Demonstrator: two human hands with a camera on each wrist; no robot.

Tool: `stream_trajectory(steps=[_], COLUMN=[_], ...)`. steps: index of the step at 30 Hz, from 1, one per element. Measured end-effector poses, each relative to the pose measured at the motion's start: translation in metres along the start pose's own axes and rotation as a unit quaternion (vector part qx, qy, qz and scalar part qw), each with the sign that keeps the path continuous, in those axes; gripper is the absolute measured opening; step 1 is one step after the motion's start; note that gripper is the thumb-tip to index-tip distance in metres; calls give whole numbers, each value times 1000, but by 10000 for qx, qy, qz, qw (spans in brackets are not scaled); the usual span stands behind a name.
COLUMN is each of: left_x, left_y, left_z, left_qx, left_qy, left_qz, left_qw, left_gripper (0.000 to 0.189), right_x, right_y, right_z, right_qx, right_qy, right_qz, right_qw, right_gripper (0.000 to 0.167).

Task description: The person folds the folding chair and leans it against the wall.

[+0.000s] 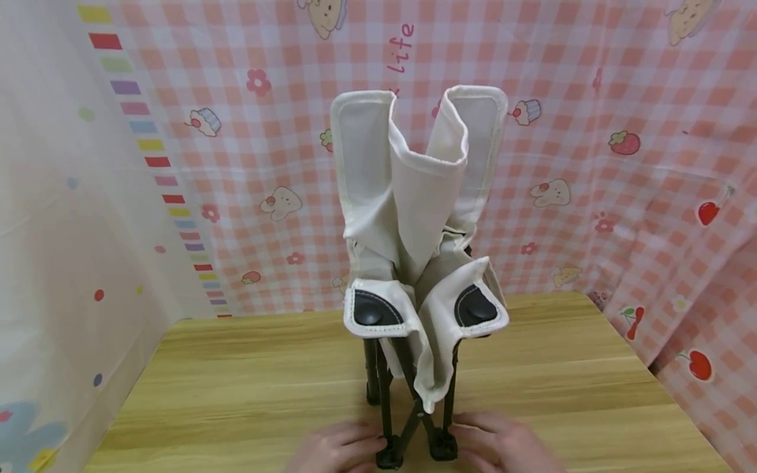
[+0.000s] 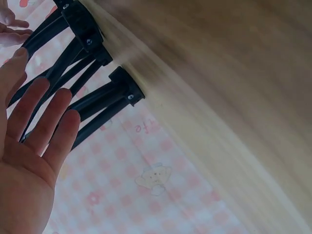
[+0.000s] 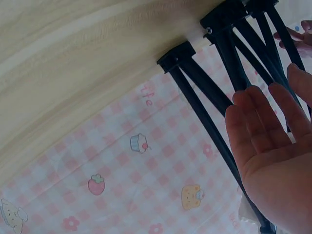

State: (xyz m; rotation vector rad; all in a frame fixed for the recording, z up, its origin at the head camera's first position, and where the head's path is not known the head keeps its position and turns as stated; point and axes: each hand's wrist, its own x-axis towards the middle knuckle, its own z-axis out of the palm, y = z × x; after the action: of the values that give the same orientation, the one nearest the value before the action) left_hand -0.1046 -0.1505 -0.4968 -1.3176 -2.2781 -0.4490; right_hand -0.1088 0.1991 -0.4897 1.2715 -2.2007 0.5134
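Note:
A small folding chair [image 1: 428,190] stands upright, partly folded, its off-white fabric creased into a V and its seat sagging between black corner patches. Dark legs [image 1: 386,394] cross below the seat and end in black feet [image 1: 443,447] on the wooden table. Beside the near left foot is my left hand [image 1: 343,448], its fingers extended toward the legs. My right hand [image 1: 503,441] lies opposite, by the near right foot, its fingers also extended. Both wrist views show uncurled fingers near the chair's legs [image 2: 100,105]; whether they touch the legs, I cannot tell.
The wooden table [image 1: 236,374] spreads out around the chair. A pink checked cloth [image 1: 236,164] with printed cartoons hangs behind the table and down its right side. Pale cloth [image 1: 71,249] hangs at the left.

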Motion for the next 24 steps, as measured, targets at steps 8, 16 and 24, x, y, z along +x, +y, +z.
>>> stream_trajectory(steps=[8, 16, 24], left_x=[5, 8, 11], left_y=[-1, -1, -3], left_z=[1, 2, 5], left_qx=[19, 24, -161], left_qy=[-889, -1218, -1328], left_qz=[119, 231, 245], left_qw=[9960, 9923, 9907], left_gripper=[20, 19, 15], right_x=[1, 4, 1], right_y=[-5, -6, -3], right_z=[7, 11, 16], right_qx=[-135, 21, 230], right_qy=[-301, -723, -938], right_qz=[70, 166, 130], right_qw=[9994, 9972, 9952], right_gripper=[21, 16, 13])
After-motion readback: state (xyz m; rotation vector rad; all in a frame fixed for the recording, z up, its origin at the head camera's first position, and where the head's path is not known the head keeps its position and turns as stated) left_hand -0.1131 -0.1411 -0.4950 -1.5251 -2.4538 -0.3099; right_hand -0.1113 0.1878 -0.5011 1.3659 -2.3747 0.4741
